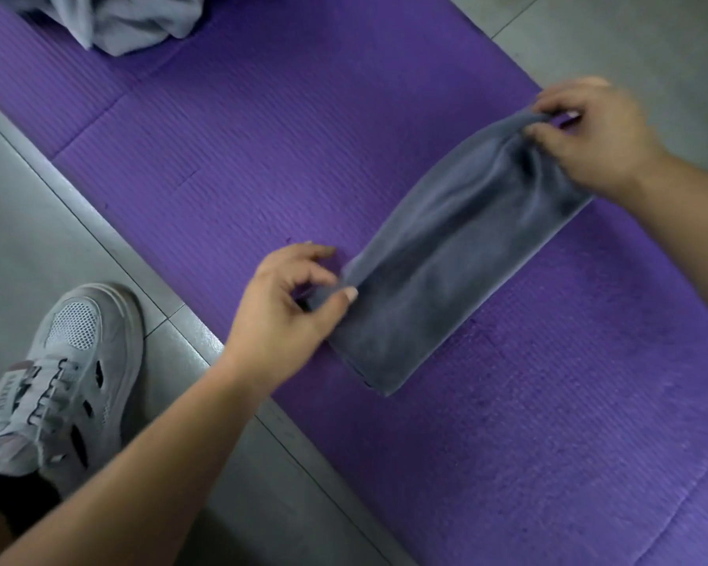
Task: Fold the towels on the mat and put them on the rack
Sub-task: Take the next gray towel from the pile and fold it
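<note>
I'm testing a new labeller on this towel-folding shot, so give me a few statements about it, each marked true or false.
1. The left hand and the right hand each pinch one end of the dark grey towel. True.
2. A crumpled pale cloth lies on the mat. True.
3. The mat is green. False: it is purple.
4. The person is barefoot. False: a grey shoe stands on the floor beside the mat.

Left hand (291, 308), right hand (593, 136): pinch grips.
</note>
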Demonstrator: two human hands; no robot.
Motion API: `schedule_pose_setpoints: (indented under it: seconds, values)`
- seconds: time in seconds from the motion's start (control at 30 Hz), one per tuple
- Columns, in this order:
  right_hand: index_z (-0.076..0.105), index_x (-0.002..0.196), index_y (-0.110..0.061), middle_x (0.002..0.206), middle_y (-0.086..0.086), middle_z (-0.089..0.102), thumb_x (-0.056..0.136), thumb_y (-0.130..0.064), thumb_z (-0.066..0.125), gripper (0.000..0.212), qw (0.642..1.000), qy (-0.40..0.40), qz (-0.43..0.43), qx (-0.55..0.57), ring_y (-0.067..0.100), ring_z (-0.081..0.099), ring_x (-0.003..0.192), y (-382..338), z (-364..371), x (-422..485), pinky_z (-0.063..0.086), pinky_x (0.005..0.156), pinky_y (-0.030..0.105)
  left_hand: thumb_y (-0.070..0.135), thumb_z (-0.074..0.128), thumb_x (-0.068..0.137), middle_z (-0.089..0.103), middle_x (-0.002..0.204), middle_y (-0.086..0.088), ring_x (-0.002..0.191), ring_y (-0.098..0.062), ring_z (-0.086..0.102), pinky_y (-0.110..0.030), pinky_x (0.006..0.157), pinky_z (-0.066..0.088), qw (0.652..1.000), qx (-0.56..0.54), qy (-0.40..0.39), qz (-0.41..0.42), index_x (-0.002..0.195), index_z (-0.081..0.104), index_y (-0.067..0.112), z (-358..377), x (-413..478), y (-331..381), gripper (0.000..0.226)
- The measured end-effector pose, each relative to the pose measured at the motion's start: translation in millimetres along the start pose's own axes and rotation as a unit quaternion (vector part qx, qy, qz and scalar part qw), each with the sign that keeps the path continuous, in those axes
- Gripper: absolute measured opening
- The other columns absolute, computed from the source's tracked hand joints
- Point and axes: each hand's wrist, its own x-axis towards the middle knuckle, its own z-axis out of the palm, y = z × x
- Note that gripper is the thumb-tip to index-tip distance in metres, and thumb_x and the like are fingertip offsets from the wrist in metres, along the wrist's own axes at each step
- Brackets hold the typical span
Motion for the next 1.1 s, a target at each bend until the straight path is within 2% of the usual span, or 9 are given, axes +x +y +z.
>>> schedule_pose_setpoints:
  seconds: [0.1, 0.2, 0.37, 0.53, 0.63, 0.73, 0.87, 0.97, 1.1]
  values:
    - [0.072, 0.115, -0.007, 0.132, 0.010, 0.065, 0.089, -0.029, 0.066, 0.034, 1.000, -0.012, 0.017, 0.005, 0.025, 0.057, 0.125, 29.9, -4.7, -40.4, 0.043, 0.109, 0.035, 0.036, 0.081, 0.079, 0.059, 0.139, 0.010, 0.144, 0.000, 0.034, -0.030, 0.121, 0.026, 0.996, 0.023, -0.062, 0.060, 0.082, 0.074, 0.026, 23.4, -24.2, -3.2, 0.012]
    - [0.074, 0.116, -0.010, 0.139, 0.008, 0.061, 0.089, -0.012, 0.073, 0.027, 0.998, -0.037, 0.040, 0.010, 0.023, 0.056, 0.128, 60.5, -1.4, -72.1, 0.040, 0.114, 0.037, 0.035, 0.080, 0.082, 0.046, 0.153, 0.011, 0.153, -0.004, 0.016, -0.048, 0.126, 0.010, 0.986, 0.081, -0.119, 0.088, 0.082, 0.071, 0.029, 43.8, -41.5, -4.5, 0.010]
    - [0.073, 0.120, -0.014, 0.145, 0.007, 0.056, 0.089, -0.010, 0.070, 0.032, 0.997, -0.057, 0.048, 0.005, 0.024, 0.053, 0.133, 75.3, 15.0, -91.1, 0.037, 0.116, 0.037, 0.037, 0.074, 0.086, 0.043, 0.157, 0.003, 0.156, -0.020, 0.017, -0.059, 0.124, 0.013, 0.962, 0.213, -0.110, 0.130, 0.083, 0.069, 0.029, 68.6, -58.7, -9.6, 0.010]
    - [0.068, 0.128, -0.024, 0.155, 0.000, 0.045, 0.092, -0.021, 0.058, 0.037, 0.990, -0.075, 0.115, 0.031, 0.028, 0.026, 0.151, 63.4, 22.4, -98.5, 0.021, 0.124, 0.039, 0.042, 0.070, 0.088, 0.042, 0.158, -0.007, 0.152, -0.030, 0.028, -0.061, 0.115, 0.030, 0.937, 0.302, -0.083, 0.152, 0.088, 0.077, 0.028, 87.7, -70.8, -10.2, 0.016]
    - [0.072, 0.116, -0.020, 0.154, 0.000, 0.046, 0.095, -0.028, 0.053, 0.030, 0.985, -0.024, 0.171, 0.011, 0.028, 0.016, 0.154, 45.5, 23.1, -103.6, 0.016, 0.125, 0.034, 0.049, 0.055, 0.092, 0.045, 0.156, -0.007, 0.148, -0.027, 0.034, -0.052, 0.113, 0.026, 0.941, 0.297, -0.054, 0.151, 0.090, 0.077, 0.027, 86.2, -70.0, -4.2, 0.031]
    - [0.071, 0.114, -0.011, 0.153, 0.008, 0.046, 0.094, -0.041, 0.044, 0.044, 0.993, 0.027, 0.109, -0.038, 0.033, 0.017, 0.153, 14.6, 34.5, -103.4, 0.016, 0.125, 0.038, 0.046, 0.049, 0.093, 0.037, 0.160, -0.009, 0.151, -0.027, 0.026, -0.052, 0.119, 0.013, 0.936, 0.319, -0.028, 0.148, 0.112, 0.069, 0.024, 87.1, -50.7, 3.0, 0.035]
    - [0.045, 0.149, -0.016, 0.166, 0.009, 0.021, 0.098, -0.051, 0.037, 0.062, 0.999, -0.039, 0.001, -0.029, 0.033, 0.005, 0.155, -30.0, 63.8, -96.4, 0.010, 0.125, 0.047, 0.051, 0.035, 0.101, 0.013, 0.168, -0.016, 0.157, -0.032, 0.004, -0.060, 0.123, 0.002, 0.889, 0.421, -0.074, 0.165, 0.157, 0.031, 0.019, 106.2, -25.0, 5.3, 0.065]
    - [0.021, 0.160, -0.022, 0.170, 0.006, 0.001, 0.099, -0.060, 0.023, 0.071, 0.991, -0.099, -0.005, -0.094, 0.031, -0.008, 0.155, -37.0, 84.2, -96.5, -0.003, 0.125, 0.050, 0.054, 0.025, 0.103, 0.006, 0.169, -0.017, 0.156, -0.035, 0.002, -0.062, 0.122, 0.007, 0.867, 0.464, -0.097, 0.154, 0.162, 0.016, 0.020, 113.8, -26.5, -9.1, 0.069]
    - [0.009, 0.161, -0.027, 0.170, 0.001, -0.006, 0.097, -0.068, 0.016, 0.076, 0.986, -0.097, 0.049, -0.126, 0.029, -0.012, 0.155, -12.0, 85.7, -89.9, -0.006, 0.124, 0.052, 0.058, 0.026, 0.103, 0.007, 0.169, -0.017, 0.156, -0.036, 0.004, -0.063, 0.122, 0.006, 0.857, 0.481, -0.094, 0.159, 0.162, 0.017, 0.021, 116.5, -31.1, -15.7, 0.070]
